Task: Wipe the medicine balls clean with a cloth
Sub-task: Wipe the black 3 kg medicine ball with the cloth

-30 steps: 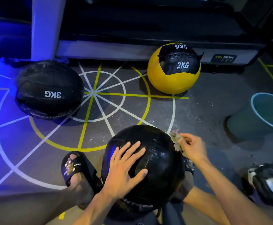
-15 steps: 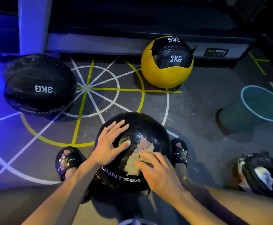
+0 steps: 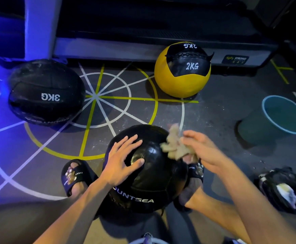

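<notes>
Near black ball (image 3: 154, 175) sits on floor between the feet. Left hand (image 3: 120, 161) lies flat on its top, fingers spread straight. Right hand (image 3: 203, 152) grips tan cloth (image 3: 176, 147) against ball's upper right side.

Grey gym floor (image 3: 214, 117) painted with white and yellow lines bears 3 medicine balls: black 3KG ball (image 3: 45, 92), yellow 2KG ball (image 3: 182, 69), black MOUNTSEA ball (image 3: 154, 173), plus a teal bucket (image 3: 274, 120) and black bag (image 3: 283, 189)
</notes>
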Available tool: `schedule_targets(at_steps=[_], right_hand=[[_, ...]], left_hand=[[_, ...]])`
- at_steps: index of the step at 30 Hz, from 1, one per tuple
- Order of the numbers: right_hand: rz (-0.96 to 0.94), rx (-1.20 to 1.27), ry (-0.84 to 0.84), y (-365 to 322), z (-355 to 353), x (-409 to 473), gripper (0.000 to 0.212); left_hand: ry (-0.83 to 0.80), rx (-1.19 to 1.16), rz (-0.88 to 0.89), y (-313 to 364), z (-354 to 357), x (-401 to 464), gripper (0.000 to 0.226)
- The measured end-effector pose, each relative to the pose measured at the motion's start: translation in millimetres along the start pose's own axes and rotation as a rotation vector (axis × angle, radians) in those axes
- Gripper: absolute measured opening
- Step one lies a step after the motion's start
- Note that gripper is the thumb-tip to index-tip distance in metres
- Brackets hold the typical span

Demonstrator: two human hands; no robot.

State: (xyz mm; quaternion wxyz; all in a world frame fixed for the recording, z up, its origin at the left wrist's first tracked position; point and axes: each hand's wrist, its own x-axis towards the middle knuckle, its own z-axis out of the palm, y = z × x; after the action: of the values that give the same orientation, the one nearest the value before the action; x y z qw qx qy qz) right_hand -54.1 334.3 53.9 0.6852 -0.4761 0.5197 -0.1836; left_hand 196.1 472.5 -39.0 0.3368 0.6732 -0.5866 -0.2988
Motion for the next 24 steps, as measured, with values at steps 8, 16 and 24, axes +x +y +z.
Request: schedule_targets(at_steps=[8, 16, 24], right_hand=[[-0.307, -0.601, 0.443, 34, -2, 24, 0.009], [-0.789, -1.071, 0.16, 62, 23, -17, 0.019], [-0.419, -0.961, 0.06, 59, 34, 2, 0.048]], left_hand=[[0.006, 0.012, 0.026, 13, 10, -17, 0.06], [0.099, 0.086, 0.007, 19, 11, -30, 0.065], [0.114, 0.092, 0.021, 19, 25, -45, 0.065]])
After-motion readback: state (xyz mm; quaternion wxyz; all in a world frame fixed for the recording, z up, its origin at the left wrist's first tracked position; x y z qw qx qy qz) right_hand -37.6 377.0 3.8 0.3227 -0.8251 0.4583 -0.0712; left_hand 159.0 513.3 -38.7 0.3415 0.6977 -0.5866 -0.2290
